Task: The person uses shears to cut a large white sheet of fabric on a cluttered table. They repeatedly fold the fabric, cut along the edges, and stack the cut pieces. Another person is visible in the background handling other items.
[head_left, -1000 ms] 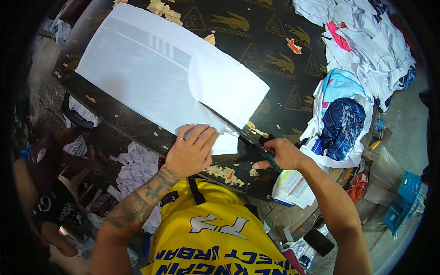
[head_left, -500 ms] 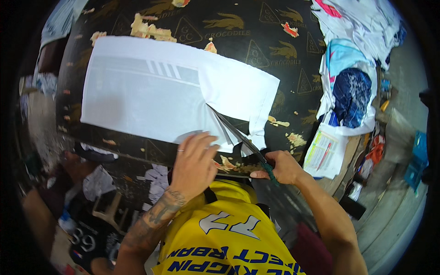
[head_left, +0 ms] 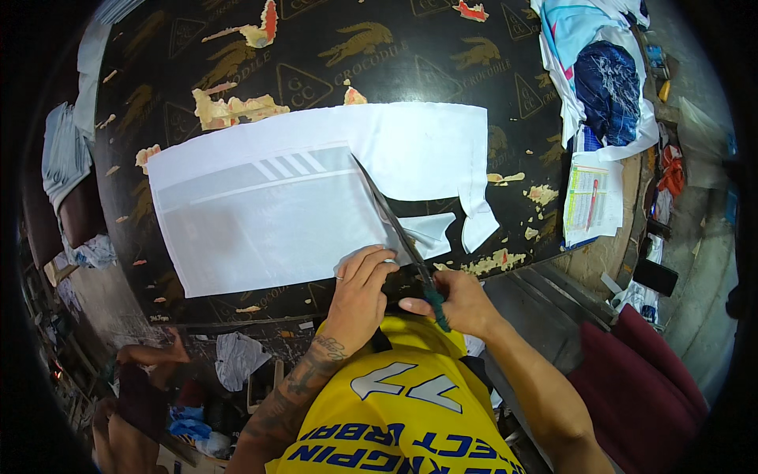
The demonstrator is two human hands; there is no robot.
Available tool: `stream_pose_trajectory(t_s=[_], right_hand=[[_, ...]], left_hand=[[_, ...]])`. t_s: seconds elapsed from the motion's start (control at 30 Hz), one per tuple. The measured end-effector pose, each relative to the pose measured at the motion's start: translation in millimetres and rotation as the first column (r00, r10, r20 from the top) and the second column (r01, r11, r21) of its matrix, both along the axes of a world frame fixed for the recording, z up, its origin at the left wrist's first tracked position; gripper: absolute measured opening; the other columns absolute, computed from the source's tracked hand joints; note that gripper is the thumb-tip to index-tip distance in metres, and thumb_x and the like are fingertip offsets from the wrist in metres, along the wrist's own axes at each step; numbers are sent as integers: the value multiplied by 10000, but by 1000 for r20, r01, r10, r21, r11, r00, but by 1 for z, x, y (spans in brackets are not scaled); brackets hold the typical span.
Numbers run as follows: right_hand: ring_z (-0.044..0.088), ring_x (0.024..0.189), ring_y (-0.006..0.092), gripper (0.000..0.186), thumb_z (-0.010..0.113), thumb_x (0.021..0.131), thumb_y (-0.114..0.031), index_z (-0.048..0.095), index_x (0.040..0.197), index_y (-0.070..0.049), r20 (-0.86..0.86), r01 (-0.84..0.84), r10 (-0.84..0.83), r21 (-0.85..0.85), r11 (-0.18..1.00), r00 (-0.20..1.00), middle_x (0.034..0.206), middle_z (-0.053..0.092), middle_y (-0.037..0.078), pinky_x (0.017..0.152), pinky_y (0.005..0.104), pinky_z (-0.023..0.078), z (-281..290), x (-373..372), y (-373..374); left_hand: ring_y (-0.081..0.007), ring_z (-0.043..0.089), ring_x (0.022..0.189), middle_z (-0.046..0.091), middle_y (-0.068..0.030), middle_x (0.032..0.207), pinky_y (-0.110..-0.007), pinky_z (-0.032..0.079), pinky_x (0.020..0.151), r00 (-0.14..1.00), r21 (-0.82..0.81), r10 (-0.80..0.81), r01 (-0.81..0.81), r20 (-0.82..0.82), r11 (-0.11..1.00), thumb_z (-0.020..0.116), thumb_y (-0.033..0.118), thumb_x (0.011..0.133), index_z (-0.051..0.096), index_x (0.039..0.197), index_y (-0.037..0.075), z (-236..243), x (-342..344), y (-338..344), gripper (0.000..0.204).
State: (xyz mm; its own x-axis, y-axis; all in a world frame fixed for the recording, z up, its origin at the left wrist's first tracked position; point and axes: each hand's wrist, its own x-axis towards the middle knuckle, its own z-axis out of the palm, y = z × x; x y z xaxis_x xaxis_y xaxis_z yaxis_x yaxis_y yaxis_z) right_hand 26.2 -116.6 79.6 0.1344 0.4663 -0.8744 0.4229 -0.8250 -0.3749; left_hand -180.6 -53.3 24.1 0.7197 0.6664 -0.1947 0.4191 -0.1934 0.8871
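A large sheet of white fabric (head_left: 316,182) lies on a dark worktable (head_left: 332,63), with a translucent pattern sheet with grey stripes (head_left: 260,213) on top. My right hand (head_left: 454,304) grips the teal handle of long scissors (head_left: 395,225), whose blades run up along the pattern's right edge into the fabric. My left hand (head_left: 359,288) presses on the near right corner of the pattern, fingers beside the blades. A cut strip of white fabric (head_left: 474,225) hangs loose at the right.
A heap of printed cloth (head_left: 604,87) and a paper sheet with a pen (head_left: 592,205) lie at the table's right end. Folded cloth (head_left: 63,154) sits at the left. A maroon seat (head_left: 639,379) is at lower right. Another person (head_left: 142,387) crouches at lower left.
The scissors have advanced further up through the fabric along the pattern's edge. My view has shifted, so the fabric now lies more level and central. The left hand stays by the blades.
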Motion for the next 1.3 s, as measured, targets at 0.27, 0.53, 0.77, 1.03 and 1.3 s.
stream_pose_trajectory(t_s=[0.27, 0.53, 0.77, 1.03, 1.3], right_hand=[[592, 608, 175, 727, 934, 760, -664, 733, 795, 34, -21, 125, -123, 95, 988, 992, 634, 642, 69, 634, 360, 516, -21, -18, 10], [577, 631, 92, 641, 809, 922, -668, 783, 996, -32, -268, -126, 67, -206, 970, 961, 711, 606, -6, 582, 294, 454, 40, 96, 61], [651, 823, 364, 721, 760, 888, -739, 674, 951, -26, 11, -847, 855, 143, 512, 518, 811, 647, 194, 781, 485, 494, 7, 165, 204], [636, 745, 308, 745, 857, 801, -734, 662, 831, -16, 44, -930, 929, 26, 366, 367, 726, 626, 136, 728, 462, 489, -1, 141, 256], [666, 765, 321, 747, 861, 784, -750, 703, 806, -19, 103, -940, 934, 27, 340, 341, 720, 638, 149, 745, 457, 513, -5, 102, 267]], left_hand=[[-329, 501, 1438, 608, -142, 1420, -494, 401, 1188, 1000, -22, 15, -15, 3, 1000, 645, -43, 848, 678, 1228, -3, -5, -4, 0, 383], [-365, 594, 1241, 638, -137, 1303, -485, 442, 1063, 938, 289, 347, -324, -30, 901, 645, -28, 868, 664, 1296, 28, 5, 14, 53, 432], [-249, 509, 1373, 596, -63, 1430, -520, 382, 1127, 885, 629, 428, -231, -181, 743, 685, 230, 874, 666, 1336, 75, -26, 18, 71, 488], [-229, 543, 1342, 621, -43, 1410, -504, 389, 1142, 864, 658, 451, -209, -222, 724, 664, 252, 885, 690, 1311, 80, -32, 19, 64, 460], [-220, 542, 1343, 624, -41, 1401, -505, 385, 1138, 870, 650, 445, -215, -211, 728, 670, 259, 878, 697, 1302, 79, -32, 17, 65, 461]])
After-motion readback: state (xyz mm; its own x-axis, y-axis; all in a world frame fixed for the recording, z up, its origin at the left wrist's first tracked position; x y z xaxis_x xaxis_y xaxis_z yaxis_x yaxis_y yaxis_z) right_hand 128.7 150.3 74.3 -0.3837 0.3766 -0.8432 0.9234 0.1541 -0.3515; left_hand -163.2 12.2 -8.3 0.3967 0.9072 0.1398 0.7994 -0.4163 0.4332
